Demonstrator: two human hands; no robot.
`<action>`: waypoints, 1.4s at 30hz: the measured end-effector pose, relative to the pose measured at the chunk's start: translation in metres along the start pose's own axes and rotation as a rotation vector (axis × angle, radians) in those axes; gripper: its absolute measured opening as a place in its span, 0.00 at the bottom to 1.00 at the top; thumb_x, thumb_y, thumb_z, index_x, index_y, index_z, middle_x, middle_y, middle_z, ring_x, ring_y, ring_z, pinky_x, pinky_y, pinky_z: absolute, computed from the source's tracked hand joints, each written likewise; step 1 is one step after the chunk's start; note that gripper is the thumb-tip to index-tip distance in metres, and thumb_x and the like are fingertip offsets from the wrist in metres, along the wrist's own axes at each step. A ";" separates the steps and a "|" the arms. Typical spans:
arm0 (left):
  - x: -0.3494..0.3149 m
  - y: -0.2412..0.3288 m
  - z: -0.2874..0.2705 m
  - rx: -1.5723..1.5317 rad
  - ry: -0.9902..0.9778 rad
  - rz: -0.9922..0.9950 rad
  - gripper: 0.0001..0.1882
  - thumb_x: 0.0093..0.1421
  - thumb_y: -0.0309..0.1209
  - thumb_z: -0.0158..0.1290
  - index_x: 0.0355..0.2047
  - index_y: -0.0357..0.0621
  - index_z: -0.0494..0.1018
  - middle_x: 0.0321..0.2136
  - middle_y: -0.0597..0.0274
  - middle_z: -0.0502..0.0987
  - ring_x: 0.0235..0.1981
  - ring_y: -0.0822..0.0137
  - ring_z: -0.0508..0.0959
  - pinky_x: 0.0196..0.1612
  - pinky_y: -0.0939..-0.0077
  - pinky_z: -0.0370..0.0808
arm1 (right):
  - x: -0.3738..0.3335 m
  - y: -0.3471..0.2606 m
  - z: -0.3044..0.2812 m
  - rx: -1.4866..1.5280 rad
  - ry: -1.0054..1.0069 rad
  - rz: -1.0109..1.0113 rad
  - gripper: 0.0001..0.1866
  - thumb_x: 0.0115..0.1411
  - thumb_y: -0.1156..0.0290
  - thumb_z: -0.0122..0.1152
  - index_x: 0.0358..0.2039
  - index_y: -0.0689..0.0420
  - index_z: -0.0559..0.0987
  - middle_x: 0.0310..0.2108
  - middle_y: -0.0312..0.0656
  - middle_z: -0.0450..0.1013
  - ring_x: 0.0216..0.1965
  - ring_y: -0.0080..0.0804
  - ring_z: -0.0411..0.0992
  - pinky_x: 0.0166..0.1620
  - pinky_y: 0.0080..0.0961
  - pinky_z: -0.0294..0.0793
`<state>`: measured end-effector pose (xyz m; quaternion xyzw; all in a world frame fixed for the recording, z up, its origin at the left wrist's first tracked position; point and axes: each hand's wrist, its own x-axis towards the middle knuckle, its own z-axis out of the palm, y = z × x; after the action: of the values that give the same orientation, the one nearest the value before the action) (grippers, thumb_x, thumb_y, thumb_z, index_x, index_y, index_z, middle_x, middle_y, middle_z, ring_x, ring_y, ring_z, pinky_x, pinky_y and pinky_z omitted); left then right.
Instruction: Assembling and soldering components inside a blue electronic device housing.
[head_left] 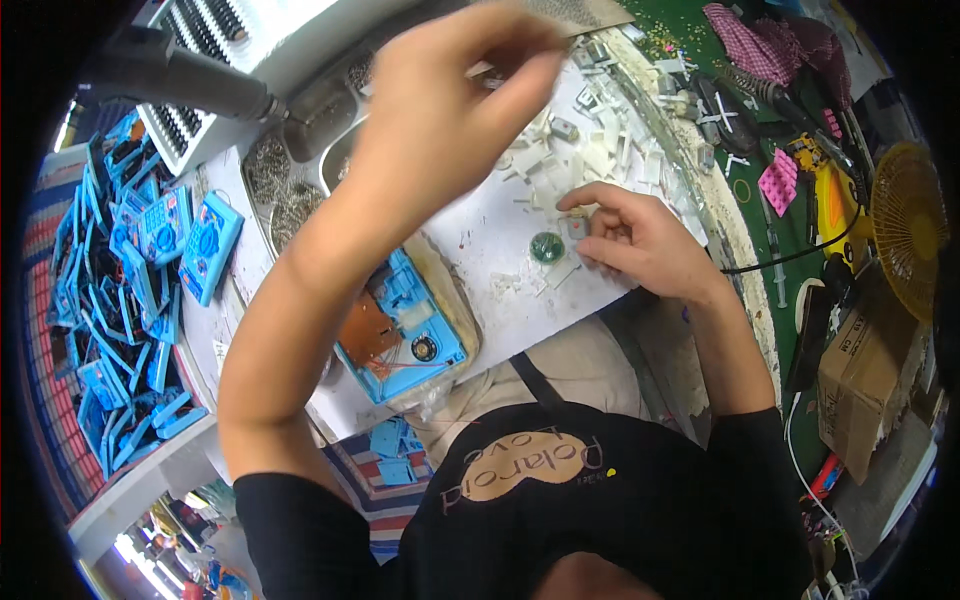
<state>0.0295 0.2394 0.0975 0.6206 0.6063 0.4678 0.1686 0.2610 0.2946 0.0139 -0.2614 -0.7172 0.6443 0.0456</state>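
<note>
My left hand (465,95) reaches across to the far side of the table, smeared by motion. Its fingers curl over the edge of the heap of white plastic parts (600,135), and whether they hold anything is unclear. On the right, my right hand (645,245) rests on the white tabletop (480,235), thumb and forefinger closed around a small grey motor (577,227). Just left of it sits a small round green object (547,248). An opened blue plastic casing (440,345) lies below my left forearm, with a brown circuit board (368,328) and a round black speaker (424,347) inside.
A metal tray (310,150) of small metal parts stands at the far left, below a dark power screwdriver (185,80). Blue casings (130,300) pile up on the left. A yellow fan (908,230) and a cardboard box (865,370) stand at the right.
</note>
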 end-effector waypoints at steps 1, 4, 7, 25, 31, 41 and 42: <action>-0.027 0.013 -0.020 -0.033 -0.045 -0.064 0.06 0.63 0.26 0.58 0.38 0.36 0.80 0.35 0.61 0.80 0.34 0.73 0.78 0.37 0.77 0.74 | 0.001 -0.003 0.001 -0.060 -0.032 -0.026 0.21 0.59 0.79 0.65 0.54 0.59 0.77 0.19 0.30 0.69 0.21 0.14 0.65 0.26 0.16 0.63; -0.104 0.036 -0.058 -0.108 -0.039 -0.355 0.06 0.60 0.21 0.61 0.38 0.35 0.80 0.34 0.57 0.82 0.33 0.70 0.80 0.36 0.76 0.77 | 0.018 0.004 0.005 -0.290 -0.107 -0.131 0.23 0.56 0.80 0.63 0.54 0.57 0.78 0.20 0.35 0.72 0.22 0.20 0.67 0.28 0.21 0.66; -0.174 0.029 -0.063 -0.163 0.048 -0.356 0.05 0.58 0.18 0.61 0.36 0.34 0.80 0.35 0.57 0.82 0.36 0.67 0.80 0.39 0.75 0.75 | 0.031 0.000 0.011 -0.526 -0.124 -0.234 0.22 0.55 0.76 0.64 0.53 0.54 0.78 0.21 0.40 0.74 0.21 0.31 0.71 0.30 0.28 0.69; -0.248 0.017 0.011 -0.177 0.405 -0.370 0.14 0.56 0.17 0.64 0.43 0.37 0.78 0.33 0.56 0.81 0.31 0.65 0.83 0.34 0.74 0.79 | 0.005 -0.050 0.067 0.244 -0.262 0.106 0.24 0.63 0.75 0.63 0.60 0.60 0.70 0.21 0.28 0.72 0.26 0.15 0.73 0.31 0.15 0.68; -0.252 0.013 0.011 -0.166 0.401 -0.361 0.19 0.55 0.18 0.65 0.47 0.40 0.76 0.32 0.58 0.81 0.31 0.63 0.83 0.35 0.72 0.79 | 0.015 -0.035 0.104 0.595 -0.454 0.227 0.27 0.64 0.73 0.66 0.61 0.59 0.69 0.23 0.32 0.74 0.26 0.18 0.74 0.30 0.14 0.70; -0.262 0.011 0.004 -0.161 0.272 -0.348 0.22 0.60 0.16 0.61 0.54 0.34 0.69 0.39 0.55 0.81 0.40 0.68 0.83 0.46 0.74 0.81 | 0.021 -0.044 0.109 0.464 -0.498 0.252 0.25 0.64 0.75 0.64 0.60 0.61 0.69 0.22 0.32 0.73 0.25 0.17 0.74 0.30 0.14 0.70; -0.262 0.010 0.004 -0.167 0.279 -0.342 0.22 0.60 0.16 0.61 0.54 0.34 0.69 0.39 0.56 0.81 0.40 0.68 0.83 0.46 0.73 0.81 | 0.019 -0.044 0.111 0.435 -0.481 0.240 0.24 0.64 0.75 0.64 0.60 0.61 0.69 0.22 0.32 0.73 0.25 0.17 0.73 0.29 0.15 0.70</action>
<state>0.0839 -0.0002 0.0050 0.4220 0.6794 0.5620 0.2109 0.1857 0.2017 0.0323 -0.1686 -0.5175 0.8261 -0.1462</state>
